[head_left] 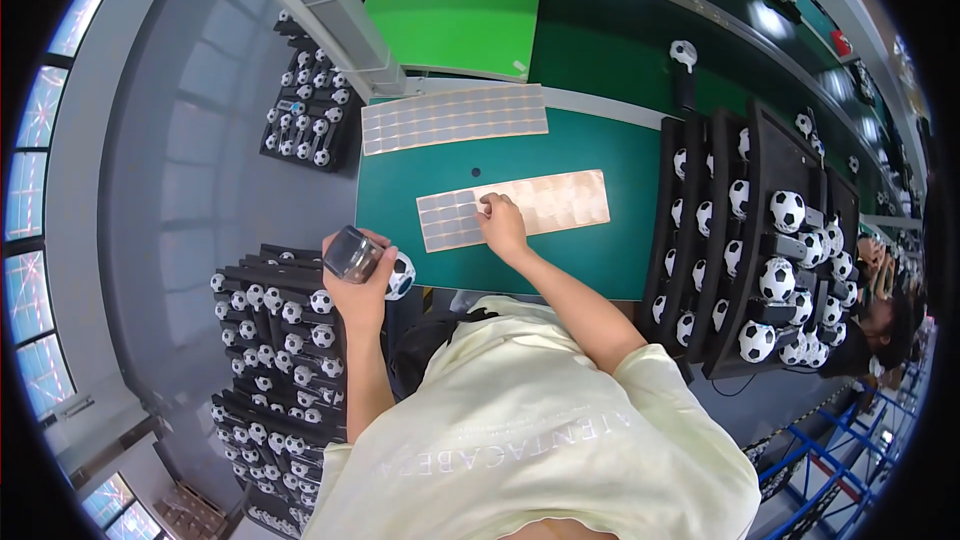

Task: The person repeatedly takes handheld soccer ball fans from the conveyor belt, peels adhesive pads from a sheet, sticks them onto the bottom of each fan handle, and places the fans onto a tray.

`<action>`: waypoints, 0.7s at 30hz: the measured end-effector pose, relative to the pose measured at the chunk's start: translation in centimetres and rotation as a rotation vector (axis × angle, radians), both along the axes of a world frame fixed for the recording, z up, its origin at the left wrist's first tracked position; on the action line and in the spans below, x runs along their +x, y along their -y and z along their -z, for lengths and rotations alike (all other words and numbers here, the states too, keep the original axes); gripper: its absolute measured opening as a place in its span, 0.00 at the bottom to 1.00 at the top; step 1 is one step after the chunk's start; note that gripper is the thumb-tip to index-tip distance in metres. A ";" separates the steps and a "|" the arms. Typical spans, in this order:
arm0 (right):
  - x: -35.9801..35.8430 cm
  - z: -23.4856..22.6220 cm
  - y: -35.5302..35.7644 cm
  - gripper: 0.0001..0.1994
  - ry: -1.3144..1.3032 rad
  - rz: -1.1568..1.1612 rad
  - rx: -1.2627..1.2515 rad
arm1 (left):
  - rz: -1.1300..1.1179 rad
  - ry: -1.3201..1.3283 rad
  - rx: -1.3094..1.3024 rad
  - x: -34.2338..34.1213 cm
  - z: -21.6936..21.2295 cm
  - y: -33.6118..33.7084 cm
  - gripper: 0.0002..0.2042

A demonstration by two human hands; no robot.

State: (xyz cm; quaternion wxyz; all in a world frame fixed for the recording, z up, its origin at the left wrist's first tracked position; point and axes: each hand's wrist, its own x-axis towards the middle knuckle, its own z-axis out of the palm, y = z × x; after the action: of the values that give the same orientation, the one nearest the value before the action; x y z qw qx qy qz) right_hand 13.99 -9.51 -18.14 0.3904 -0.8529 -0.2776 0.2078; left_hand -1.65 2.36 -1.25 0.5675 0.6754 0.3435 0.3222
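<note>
My left hand [358, 280] is wrapped round a device with a dark, see-through square end [353, 253] tilted up and a black-and-white soccer-ball end [400, 276] showing beside the fingers. It is held off the left front edge of the green table. My right hand [503, 225] rests over a sheet of square grey stickers [448, 220], with the fingers pinched at the border between the grey squares and the bare, pale backing [565, 202]. The fingertips seem to be on a sticker there, though they partly cover it. A second, fuller sticker sheet [455, 118] lies farther back.
A green table [590, 265] bears the sheets, with a small dark round spot [476, 172] near them. Black racks of soccer-ball devices [780, 280] stand at the right, more racks [285, 340] at the left. A bright green board [455, 5] and grey post [330, 15] are behind.
</note>
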 end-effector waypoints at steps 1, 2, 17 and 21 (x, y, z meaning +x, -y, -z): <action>-0.7 0.5 -0.6 0.12 0.081 0.043 -0.011 | 0.000 0.051 -0.033 -0.4 0.1 0.3 0.17; -1.2 0.9 -1.0 0.12 0.163 0.088 -0.021 | 0.002 0.102 -0.065 -0.6 0.1 0.6 0.18; 0.1 0.4 -3.2 0.12 0.211 0.168 -0.287 | 0.102 0.106 -0.094 -0.6 -0.9 1.7 0.19; 1.2 0.4 -1.9 0.13 0.186 0.162 -0.355 | 0.158 0.114 -0.098 0.6 -1.4 2.0 0.18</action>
State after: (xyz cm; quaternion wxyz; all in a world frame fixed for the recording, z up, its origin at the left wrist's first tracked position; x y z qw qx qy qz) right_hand 15.22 -7.61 -18.51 0.2221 -0.9433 -0.2021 0.1416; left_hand -1.00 0.35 0.20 0.6420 0.6523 0.2718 0.2973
